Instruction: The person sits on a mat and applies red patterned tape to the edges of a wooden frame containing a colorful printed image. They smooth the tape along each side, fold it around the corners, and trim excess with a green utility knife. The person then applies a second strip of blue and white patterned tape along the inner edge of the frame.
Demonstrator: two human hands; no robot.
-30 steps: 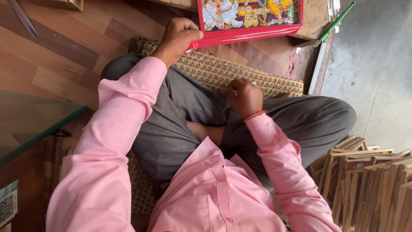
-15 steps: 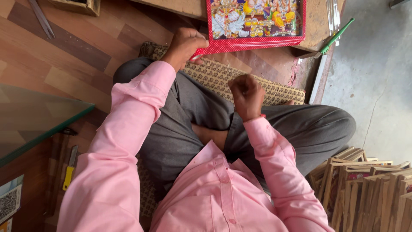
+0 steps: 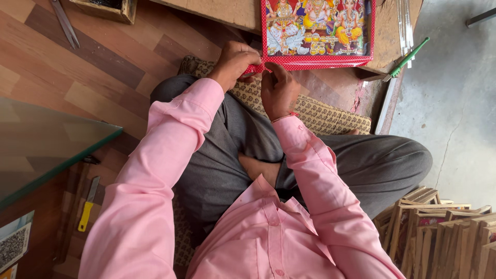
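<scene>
My left hand (image 3: 235,63) and right hand (image 3: 278,89) meet at the near left corner of the red-framed picture (image 3: 316,32), which lies flat on the low wooden bench (image 3: 385,36) at twelve o'clock from my lap. Both hands are closed in a pinch on the red dotted border there, left fingers curled over the corner, right thumb and fingers pressing just beside them at three o'clock. The picture stretches away toward one o'clock from my hands. A woven mat (image 3: 330,114) lies under my knees. A glass sheet (image 3: 41,142) sits at nine o'clock, a yellow-handled knife (image 3: 86,204) at eight, and stacked wooden frames (image 3: 439,227) at four.
</scene>
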